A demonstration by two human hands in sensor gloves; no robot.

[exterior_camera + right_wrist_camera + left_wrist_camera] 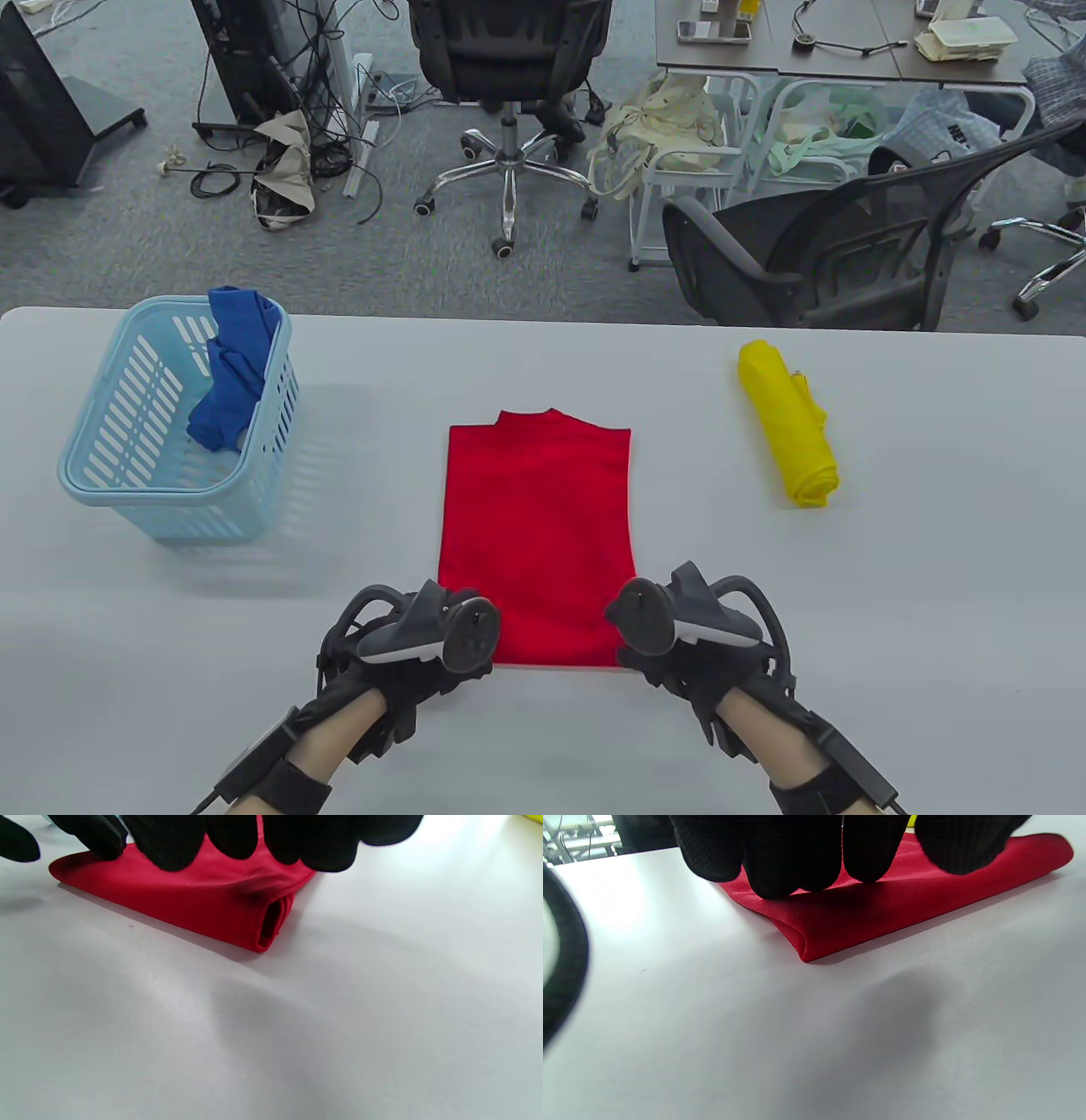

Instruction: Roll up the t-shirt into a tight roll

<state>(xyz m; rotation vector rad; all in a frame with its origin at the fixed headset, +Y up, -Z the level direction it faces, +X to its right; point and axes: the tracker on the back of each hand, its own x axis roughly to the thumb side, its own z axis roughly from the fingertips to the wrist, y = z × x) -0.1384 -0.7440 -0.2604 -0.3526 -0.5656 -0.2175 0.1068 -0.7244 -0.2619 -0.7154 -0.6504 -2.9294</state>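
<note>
The red t-shirt lies folded into a long panel on the counter, collar end away from the person and well apart from the blue basket on its left. Judging by the wrist views, rolling has only just begun — the near hem is turned over once into a small loop. The left hand and right hand sit at the shirt's two near corners. Each grip is partly curled, not closed: the fingers press down on the doubled edge from above. Next, both hands should push the fold evenly toward the collar, keeping it snug — uneven pressure would skew the roll.
</note>
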